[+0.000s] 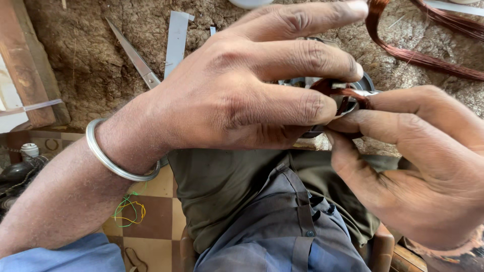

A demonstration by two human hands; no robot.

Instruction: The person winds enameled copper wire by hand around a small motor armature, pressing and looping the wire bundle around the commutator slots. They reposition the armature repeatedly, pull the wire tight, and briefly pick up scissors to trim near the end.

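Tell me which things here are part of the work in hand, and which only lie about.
In hand:
- left hand and right hand, both gripping the metal part
- copper coil on that part

Lying about:
- scissors
- white strip
- loose copper wire
- coloured wires on the floor

Glossy copper wire coil [348, 95], polished metal bangle [108, 156], steel scissors [136, 58], rough matt bench [101, 60].

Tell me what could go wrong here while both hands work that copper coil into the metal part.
The left hand hides most of the copper coil, so a strand could kink unseen. The loose copper wire trailing off may snag. The scissors lie open close to the left forearm, and could nick it.
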